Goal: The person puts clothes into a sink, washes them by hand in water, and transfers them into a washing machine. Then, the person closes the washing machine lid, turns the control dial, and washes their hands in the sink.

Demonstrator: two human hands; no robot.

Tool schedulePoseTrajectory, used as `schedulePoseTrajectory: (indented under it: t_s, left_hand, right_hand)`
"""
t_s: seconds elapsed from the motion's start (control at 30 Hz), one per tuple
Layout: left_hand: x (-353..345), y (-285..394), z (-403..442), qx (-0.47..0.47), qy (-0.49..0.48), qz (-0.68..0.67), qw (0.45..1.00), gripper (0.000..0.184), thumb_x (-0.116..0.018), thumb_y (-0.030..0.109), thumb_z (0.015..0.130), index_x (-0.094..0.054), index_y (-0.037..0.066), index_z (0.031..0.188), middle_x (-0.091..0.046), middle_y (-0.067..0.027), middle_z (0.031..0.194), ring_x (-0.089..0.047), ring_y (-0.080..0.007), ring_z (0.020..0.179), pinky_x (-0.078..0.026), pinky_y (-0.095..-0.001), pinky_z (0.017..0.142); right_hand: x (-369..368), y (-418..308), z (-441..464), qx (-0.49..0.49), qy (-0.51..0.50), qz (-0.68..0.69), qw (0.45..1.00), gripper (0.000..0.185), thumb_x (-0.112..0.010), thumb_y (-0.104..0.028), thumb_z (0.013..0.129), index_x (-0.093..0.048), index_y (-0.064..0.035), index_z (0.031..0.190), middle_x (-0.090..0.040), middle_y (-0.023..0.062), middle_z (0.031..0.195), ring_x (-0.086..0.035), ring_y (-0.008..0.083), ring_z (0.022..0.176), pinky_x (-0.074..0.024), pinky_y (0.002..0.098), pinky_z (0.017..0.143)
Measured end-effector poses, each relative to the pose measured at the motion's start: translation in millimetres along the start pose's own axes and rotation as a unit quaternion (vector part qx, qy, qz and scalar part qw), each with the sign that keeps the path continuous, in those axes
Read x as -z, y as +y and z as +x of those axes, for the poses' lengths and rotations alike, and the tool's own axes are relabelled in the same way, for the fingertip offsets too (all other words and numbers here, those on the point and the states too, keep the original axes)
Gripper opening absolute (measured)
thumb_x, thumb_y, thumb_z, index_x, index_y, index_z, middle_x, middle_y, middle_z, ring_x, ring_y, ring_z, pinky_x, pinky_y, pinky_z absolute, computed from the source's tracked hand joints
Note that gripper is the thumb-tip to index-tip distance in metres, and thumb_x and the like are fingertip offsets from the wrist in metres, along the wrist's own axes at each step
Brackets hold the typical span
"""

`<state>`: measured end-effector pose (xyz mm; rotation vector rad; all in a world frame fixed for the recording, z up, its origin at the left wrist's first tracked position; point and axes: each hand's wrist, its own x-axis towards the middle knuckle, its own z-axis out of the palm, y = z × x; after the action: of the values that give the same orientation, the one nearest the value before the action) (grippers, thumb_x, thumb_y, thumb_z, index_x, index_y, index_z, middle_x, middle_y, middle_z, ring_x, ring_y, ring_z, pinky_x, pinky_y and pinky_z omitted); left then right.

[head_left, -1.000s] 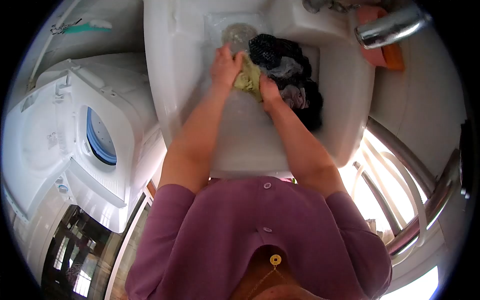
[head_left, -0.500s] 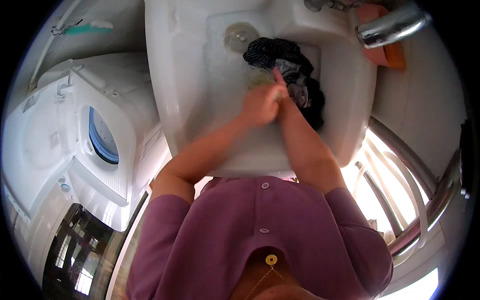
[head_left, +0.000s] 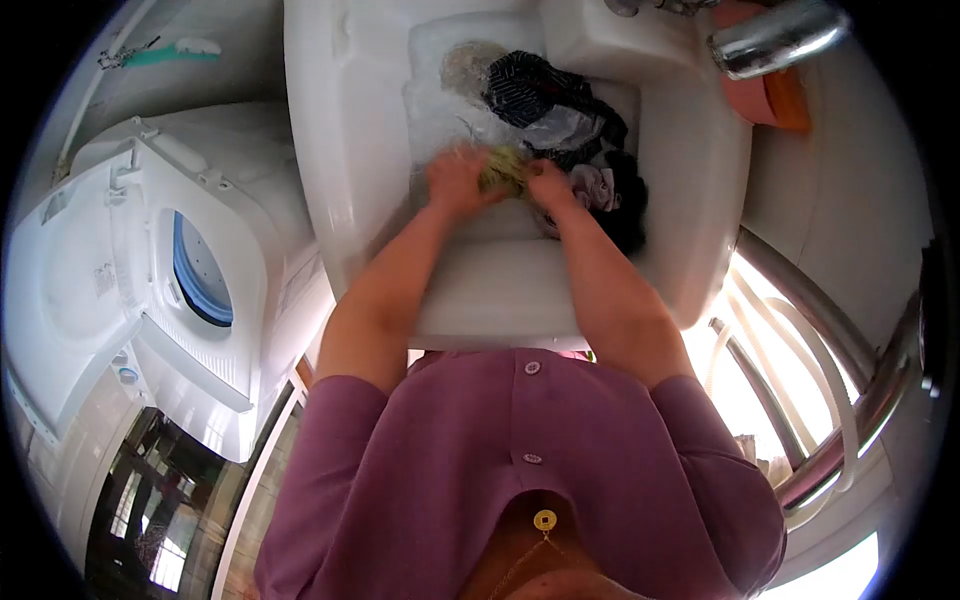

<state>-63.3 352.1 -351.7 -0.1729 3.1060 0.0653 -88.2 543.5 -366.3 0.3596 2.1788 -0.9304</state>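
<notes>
A yellow-green cloth point(head_left: 505, 170) is bunched between my two hands, low over the water in the white sink point(head_left: 500, 290). My left hand point(head_left: 460, 180) grips its left side, with the fingers somewhat blurred. On the cloth's right side my right hand point(head_left: 548, 185) is closed. Dark wet clothes point(head_left: 545, 95) lie in a heap just beyond and to the right of my right hand, with a patterned black piece on top. A round drain point(head_left: 472, 68) shows through the water at the back left of the basin.
A metal spout point(head_left: 780, 42) juts in at the upper right, by a pink and orange container point(head_left: 765, 95). To the left stands a white washing machine point(head_left: 230, 200) with its lid raised. Metal pipes point(head_left: 800, 300) and pale hoses are at the right.
My hands came together over the cloth half a second ago and are now apart again, with the cloth stretched between them. The patterned dark garment has shifted slightly upward.
</notes>
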Motion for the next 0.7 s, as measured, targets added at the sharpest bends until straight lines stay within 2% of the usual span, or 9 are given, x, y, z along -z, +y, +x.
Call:
schedulePoseTrajectory:
  t_s: [0.1,0.17,0.2,0.27,0.33,0.4,0.47,0.6,0.7]
  left_hand:
    - [9,2,-16,-0.288,-0.123,-0.059,0.948,0.045,-0.060,0.036,0.085,-0.053,0.014,0.123,-0.051,-0.0185,0.126,-0.044,-0.0402,0.119,-0.040,-0.0487,0.094]
    - [-31,13,-3,-0.008,-0.122,-0.201,0.972,0.046,-0.065,0.022,0.077,-0.055,0.014,0.120,-0.053,-0.0164,0.124,-0.047,-0.0392,0.116,-0.041,-0.0484,0.094]
    - [-11,25,-1,-0.007,-0.123,-0.200,0.972,0.046,-0.065,0.022,0.077,-0.055,0.014,0.120,-0.053,-0.0164,0.124,-0.047,-0.0392,0.116,-0.041,-0.0484,0.094]
    - [41,52,9,-0.096,-0.155,-0.497,0.848,0.049,-0.065,0.013,0.071,-0.056,0.014,0.119,-0.054,-0.0180,0.120,-0.049,-0.0387,0.113,-0.041,-0.0472,0.092]
    - [105,81,-7,-0.198,-0.184,-0.462,0.844,0.046,-0.064,0.012,0.072,-0.056,0.012,0.117,-0.056,-0.0181,0.111,-0.053,-0.0398,0.103,-0.040,-0.0491,0.092]
    - [144,101,-24,-0.210,-0.118,-0.443,0.864,0.042,-0.065,0.012,0.072,-0.058,0.012,0.114,-0.057,-0.0174,0.105,-0.054,-0.0390,0.098,-0.041,-0.0479,0.088]
    - [137,112,-19,-0.220,0.033,-0.396,0.891,0.033,-0.063,0.018,0.078,-0.059,0.011,0.109,-0.063,-0.0141,0.091,-0.059,-0.0370,0.089,-0.047,-0.0458,0.077]
    - [106,76,52,0.029,-0.066,-0.375,0.924,0.030,-0.056,0.035,0.087,-0.061,0.010,0.102,-0.067,-0.0132,0.080,-0.065,-0.0350,0.077,-0.049,-0.0474,0.072]
    - [82,14,75,0.061,-0.097,-0.365,0.924,0.035,-0.056,0.039,0.087,-0.060,0.012,0.108,-0.067,-0.0135,0.091,-0.064,-0.0344,0.085,-0.049,-0.0455,0.074]
  right_hand:
    - [-5,19,20,-0.094,-0.027,-0.067,0.993,0.055,-0.051,-0.048,0.089,-0.050,-0.0088,0.128,-0.053,0.0120,0.129,-0.052,0.0273,0.115,-0.0412,0.0410,0.094]
    - [-1,7,9,-0.137,-0.032,0.245,0.959,0.060,-0.047,-0.051,0.090,-0.044,-0.0111,0.134,-0.042,0.0139,0.141,-0.044,0.0284,0.125,-0.0381,0.0502,0.097]
    - [5,-5,-4,-0.139,-0.033,0.245,0.959,0.060,-0.047,-0.051,0.090,-0.044,-0.0111,0.134,-0.042,0.0139,0.141,-0.044,0.0284,0.125,-0.0381,0.0502,0.097]
    - [25,-32,-21,-0.183,-0.232,0.646,0.704,0.060,-0.047,-0.049,0.091,-0.039,-0.0121,0.138,-0.035,0.0129,0.145,-0.037,0.0299,0.131,-0.0369,0.0565,0.098]
    - [37,-40,-35,-0.161,-0.249,0.690,0.661,0.058,-0.047,-0.047,0.092,-0.040,-0.0117,0.137,-0.040,0.0118,0.141,-0.040,0.0293,0.128,-0.0401,0.0545,0.096]
    - [31,2,6,-0.180,-0.484,0.714,0.472,0.057,-0.050,-0.048,0.091,-0.048,-0.0046,0.127,-0.059,0.0122,0.120,-0.060,0.0266,0.103,-0.0496,0.0413,0.086]
    - [24,-9,3,-0.159,-0.425,0.727,0.516,0.056,-0.051,-0.047,0.091,-0.048,-0.0044,0.127,-0.060,0.0123,0.119,-0.060,0.0262,0.102,-0.0499,0.0405,0.085]
    - [-1,-63,-20,-0.075,-0.170,0.729,0.659,0.053,-0.054,-0.044,0.090,-0.050,-0.0035,0.124,-0.061,0.0127,0.115,-0.062,0.0248,0.098,-0.0509,0.0373,0.083]
    - [18,-75,-27,-0.066,-0.049,0.618,0.782,0.048,-0.057,-0.038,0.089,-0.050,-0.0051,0.122,-0.061,0.0126,0.114,-0.062,0.0245,0.096,-0.0510,0.0357,0.081]
